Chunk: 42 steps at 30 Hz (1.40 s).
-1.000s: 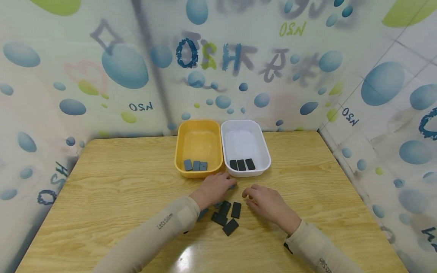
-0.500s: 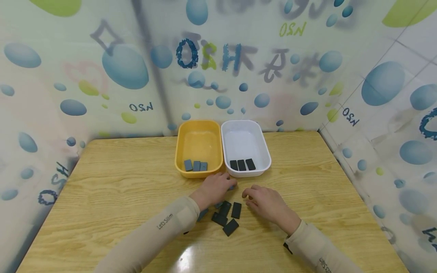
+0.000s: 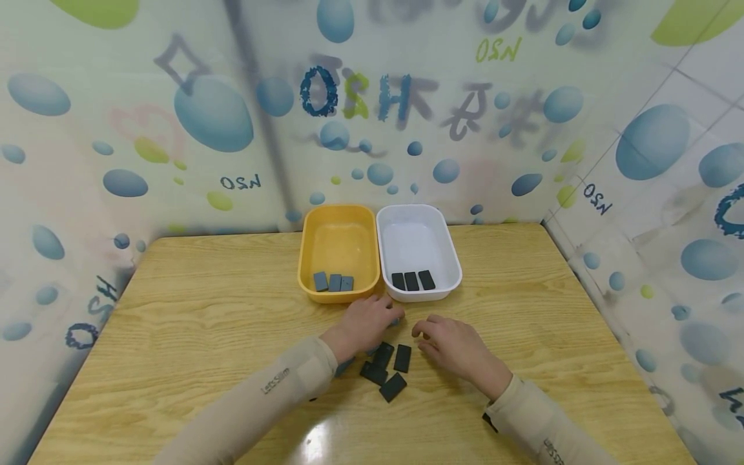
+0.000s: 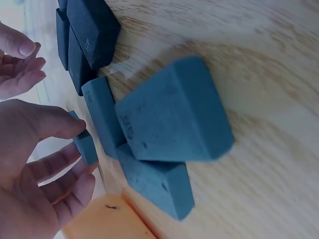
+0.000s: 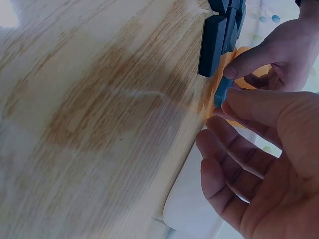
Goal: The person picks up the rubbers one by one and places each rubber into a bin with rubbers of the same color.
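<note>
My left hand [image 3: 361, 324] pinches a small blue-grey block [image 4: 85, 145] between thumb and fingers, just in front of the two trays. The block resembles an eraser with slanted ends. My right hand [image 3: 456, 347] hovers to the right with loosely bent fingers and holds nothing. Between the hands and nearer me lie several black blocks [image 3: 402, 358], some overlapping. In the left wrist view, more blue-grey blocks [image 4: 169, 112] lie heaped beside the left hand; from the head, the left hand and sleeve partly cover them.
A yellow tray [image 3: 340, 236] holds three blue-grey blocks [image 3: 335, 283] in a row at its near end. Touching it on the right, a white tray [image 3: 414, 236] holds three black blocks [image 3: 411, 281]. Behind the wooden table [image 3: 203, 310] stands a patterned wall [image 3: 372, 155].
My left wrist and forearm have shifted slightly to the left, the block still pinched in the fingers. The right hand, trays and loose blocks stay in place.
</note>
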Motion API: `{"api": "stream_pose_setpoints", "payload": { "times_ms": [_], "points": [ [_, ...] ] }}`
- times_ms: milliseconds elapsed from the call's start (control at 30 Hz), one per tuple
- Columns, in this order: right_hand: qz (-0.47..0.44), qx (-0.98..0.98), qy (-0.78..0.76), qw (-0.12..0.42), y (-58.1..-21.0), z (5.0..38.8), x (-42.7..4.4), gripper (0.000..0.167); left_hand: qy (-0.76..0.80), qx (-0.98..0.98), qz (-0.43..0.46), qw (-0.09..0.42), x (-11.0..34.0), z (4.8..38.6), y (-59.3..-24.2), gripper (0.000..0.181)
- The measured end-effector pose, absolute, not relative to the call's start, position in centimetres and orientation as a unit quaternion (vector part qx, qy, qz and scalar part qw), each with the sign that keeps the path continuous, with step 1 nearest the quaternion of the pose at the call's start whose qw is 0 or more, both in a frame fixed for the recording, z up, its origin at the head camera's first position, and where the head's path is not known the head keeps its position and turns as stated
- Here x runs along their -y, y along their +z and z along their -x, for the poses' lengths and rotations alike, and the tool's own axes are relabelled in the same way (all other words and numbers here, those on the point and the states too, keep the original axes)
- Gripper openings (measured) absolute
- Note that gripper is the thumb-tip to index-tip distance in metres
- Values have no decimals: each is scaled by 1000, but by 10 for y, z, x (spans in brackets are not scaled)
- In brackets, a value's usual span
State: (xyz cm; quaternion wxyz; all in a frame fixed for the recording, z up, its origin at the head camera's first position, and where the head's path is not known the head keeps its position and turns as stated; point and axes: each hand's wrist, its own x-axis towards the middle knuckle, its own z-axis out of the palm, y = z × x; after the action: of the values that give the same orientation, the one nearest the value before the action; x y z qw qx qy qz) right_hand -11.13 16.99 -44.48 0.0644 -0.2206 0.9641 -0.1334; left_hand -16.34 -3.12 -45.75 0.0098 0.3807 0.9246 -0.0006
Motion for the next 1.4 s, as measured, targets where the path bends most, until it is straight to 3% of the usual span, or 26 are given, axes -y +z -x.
{"api": "stream_pose_setpoints", "payload": {
  "times_ms": [333,1000,1400],
  "points": [
    [227,-965,-123,48,-447,112,-170,15,30,-924,-382,4,43,159,-448,42],
    [220,-966,-124,63,-447,112,-169,16,59,-918,-393,16,56,148,-434,31],
    [232,-964,-122,42,-448,113,-170,17,77,-922,-379,-25,62,146,-419,33]
  ]
}}
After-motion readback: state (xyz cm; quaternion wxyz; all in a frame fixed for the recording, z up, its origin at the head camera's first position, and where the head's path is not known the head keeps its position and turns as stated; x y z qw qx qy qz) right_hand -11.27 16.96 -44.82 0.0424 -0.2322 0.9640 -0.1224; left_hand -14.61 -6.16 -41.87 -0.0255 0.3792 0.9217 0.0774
